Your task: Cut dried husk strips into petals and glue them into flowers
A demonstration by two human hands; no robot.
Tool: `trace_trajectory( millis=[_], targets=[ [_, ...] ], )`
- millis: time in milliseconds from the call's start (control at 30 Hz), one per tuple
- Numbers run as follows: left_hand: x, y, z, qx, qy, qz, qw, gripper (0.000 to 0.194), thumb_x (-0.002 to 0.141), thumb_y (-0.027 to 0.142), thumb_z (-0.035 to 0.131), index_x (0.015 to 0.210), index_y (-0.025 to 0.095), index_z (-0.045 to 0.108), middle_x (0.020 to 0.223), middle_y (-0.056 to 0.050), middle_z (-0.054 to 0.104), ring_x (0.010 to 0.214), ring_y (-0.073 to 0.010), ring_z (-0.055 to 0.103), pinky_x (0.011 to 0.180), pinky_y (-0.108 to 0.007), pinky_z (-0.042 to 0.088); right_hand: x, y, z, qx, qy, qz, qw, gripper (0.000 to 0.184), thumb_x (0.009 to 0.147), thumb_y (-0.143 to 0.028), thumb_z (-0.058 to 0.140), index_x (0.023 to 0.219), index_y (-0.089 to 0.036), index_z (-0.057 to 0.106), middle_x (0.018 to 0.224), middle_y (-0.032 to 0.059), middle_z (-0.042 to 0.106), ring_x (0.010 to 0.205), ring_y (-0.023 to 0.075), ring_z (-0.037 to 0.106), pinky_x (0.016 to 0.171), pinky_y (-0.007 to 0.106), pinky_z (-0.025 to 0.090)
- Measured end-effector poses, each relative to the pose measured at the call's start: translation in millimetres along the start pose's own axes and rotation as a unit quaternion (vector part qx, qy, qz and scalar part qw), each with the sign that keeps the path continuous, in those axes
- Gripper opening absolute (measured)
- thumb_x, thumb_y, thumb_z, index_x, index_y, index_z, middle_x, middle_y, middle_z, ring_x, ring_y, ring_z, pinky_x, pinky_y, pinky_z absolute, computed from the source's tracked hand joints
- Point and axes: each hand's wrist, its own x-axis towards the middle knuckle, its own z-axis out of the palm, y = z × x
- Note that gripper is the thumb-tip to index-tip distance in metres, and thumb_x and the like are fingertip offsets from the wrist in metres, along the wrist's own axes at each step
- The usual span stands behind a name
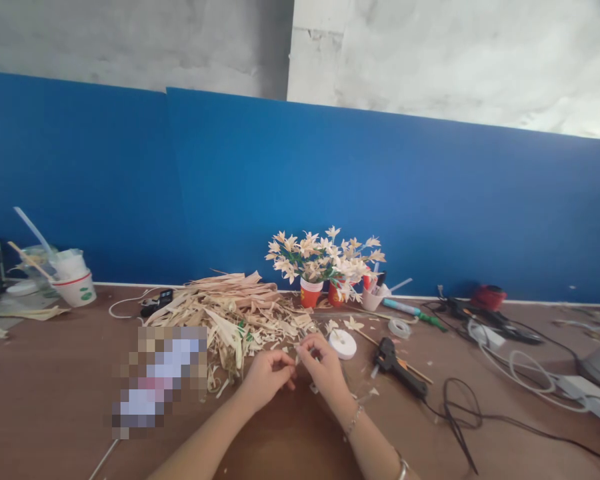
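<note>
Partition, blue [380,193]: one run of panels along the rear, below a grey wall.
Tabletop, brown [45,393]: carries all items below.
Pile of dried husks [240,310]: loose, pale strips, heaped beyond the left hand and slightly to its left.
Flowers, pale, with green stems [325,257]: bunched upright in red paper cups [311,295], beyond both hands, near the partition.
Hands, two, bare, close together at the near middle. Left hand [266,375]: fingers curled, thumb near forefinger; cannot tell whether it grips anything. Right hand [324,367]: thumb and forefinger pinched narrow on a small piece; chain bracelet [355,421] at the wrist.
Glue gun, black [403,373]: lying on its side, right of the right hand, apart from it, cord trailing right.
Tub, white with red rim [75,290]: far left, sticks leaning out, well apart from the hands.
Round white container [343,345]: just beyond the right hand.
Roll of clear tape [399,328]: flat, beyond the glue gun.
Small pale piece [297,357]: at the right fingertips, between the two hands; outline blurred, partly hidden by fingers.
</note>
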Motion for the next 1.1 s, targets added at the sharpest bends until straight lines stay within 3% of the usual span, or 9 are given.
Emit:
trace_trajectory(
  millis=[167,400,933,1033,1100],
  targets=[
    [3,-1,0.0,0.012,0.021,-0.027,0.999,0.018,0.063,0.031,0.063,0.07,0.015,0.06,0.061,0.0,0.064,0.047,-0.0126,0.059,0.044,-0.021,0.035,1,-3,-3,0.008,-0.008,0.001,1.0,0.022,0.078,-0.031,0.057,0.06,-0.018,0.053,0.075,0.0031,0.056,0.072,0.0158,0.053,0.06,0.025,0.041],
    [1,4,-0.3,0.019,0.032,-0.01,0.999,0.022,0.062,0.038,0.064,0.065,0.016,0.059,0.053,0.002,0.06,0.047,-0.0132,0.058,0.045,-0.022,0.036,2,-4,-5,0.012,0.001,-0.005,1.0,0.023,0.078,-0.033,0.057,0.06,-0.018,0.054,0.075,0.0035,0.057,0.072,0.016,0.053,0.059,0.025,0.041],
    [0,7,-2.3,0.015,0.04,-0.022,0.999,0.019,0.062,0.034,0.065,0.064,0.017,0.059,0.049,0.003,0.058,0.045,-0.0129,0.055,0.048,-0.023,0.036,2,-6,-7,-0.001,-0.024,-0.007,1.0,0.02,0.079,-0.03,0.056,0.063,-0.018,0.057,0.077,0.0038,0.058,0.074,0.0167,0.055,0.062,0.026,0.041],
    [0,5,-2.7,0.021,0.041,-0.021,0.999,0.017,0.062,0.033,0.064,0.065,0.017,0.059,0.046,0.004,0.058,0.045,-0.0124,0.054,0.048,-0.022,0.036,6,-16,-18,-0.039,-0.025,-0.018,0.999,0.018,0.079,-0.028,0.054,0.064,-0.019,0.059,0.078,0.0043,0.061,0.074,0.0171,0.056,0.063,0.026,0.042],
    [0,4,-3.2,0.026,0.047,-0.023,0.998,0.016,0.063,0.032,0.063,0.065,0.017,0.059,0.045,0.004,0.057,0.044,-0.0119,0.053,0.048,-0.022,0.036,11,-26,-38,-0.104,-0.028,-0.01,0.994,0.016,0.078,-0.026,0.052,0.067,-0.019,0.06,0.074,0.0033,0.062,0.069,0.0166,0.055,0.062,0.026,0.041]
  ],
)
